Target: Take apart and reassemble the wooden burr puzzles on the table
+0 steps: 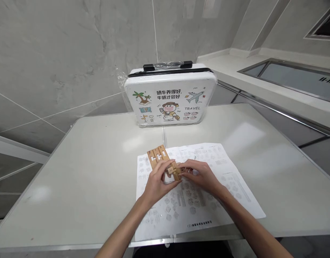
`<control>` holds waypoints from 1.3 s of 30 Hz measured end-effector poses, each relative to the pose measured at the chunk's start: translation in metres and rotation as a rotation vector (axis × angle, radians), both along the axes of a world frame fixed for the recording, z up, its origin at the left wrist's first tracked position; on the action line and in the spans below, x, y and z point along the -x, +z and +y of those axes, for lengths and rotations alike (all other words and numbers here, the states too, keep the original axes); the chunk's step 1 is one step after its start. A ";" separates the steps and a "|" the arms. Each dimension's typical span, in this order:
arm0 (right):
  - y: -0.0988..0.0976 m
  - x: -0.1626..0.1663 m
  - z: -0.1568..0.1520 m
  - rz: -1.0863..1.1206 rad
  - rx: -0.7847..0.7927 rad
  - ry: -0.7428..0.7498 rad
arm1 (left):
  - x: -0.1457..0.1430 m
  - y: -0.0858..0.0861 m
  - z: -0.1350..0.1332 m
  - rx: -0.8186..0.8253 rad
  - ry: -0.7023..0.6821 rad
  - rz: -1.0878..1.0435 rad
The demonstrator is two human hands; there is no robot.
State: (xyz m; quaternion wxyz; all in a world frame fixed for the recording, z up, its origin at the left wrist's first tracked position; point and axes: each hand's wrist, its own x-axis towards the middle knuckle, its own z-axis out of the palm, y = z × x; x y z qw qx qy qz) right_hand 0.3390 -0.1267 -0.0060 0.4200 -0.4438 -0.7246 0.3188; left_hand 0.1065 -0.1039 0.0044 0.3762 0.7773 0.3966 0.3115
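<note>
On the near centre of the white folding table (81, 172), both hands meet over a printed white instruction sheet (221, 168). Left hand (156, 182) pinches the near end of a notched light-wood puzzle assembly (161, 159), fingers curled around it. Right hand (201, 175) grips a small wooden block (181, 169) touching that assembly from the right. Far behind stands a white cartoon-printed suitcase (170, 98), upright, plastic-wrapped, with a black handle.
</note>
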 end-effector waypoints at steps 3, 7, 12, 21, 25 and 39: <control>-0.002 0.000 -0.001 0.015 0.018 0.013 | 0.000 0.001 -0.002 0.045 0.000 0.024; -0.002 0.002 -0.001 0.053 0.032 0.022 | 0.001 0.000 -0.002 0.067 -0.002 0.025; 0.001 0.005 -0.001 0.055 0.074 -0.027 | 0.004 0.002 -0.001 0.082 -0.028 0.018; 0.007 0.009 0.000 0.091 0.107 -0.015 | 0.004 -0.001 0.000 0.011 -0.014 -0.002; 0.008 0.009 0.000 0.106 0.126 -0.044 | 0.006 -0.001 0.000 0.037 -0.034 0.037; 0.011 0.004 0.003 0.275 0.398 0.017 | 0.003 0.001 -0.002 0.235 -0.020 -0.106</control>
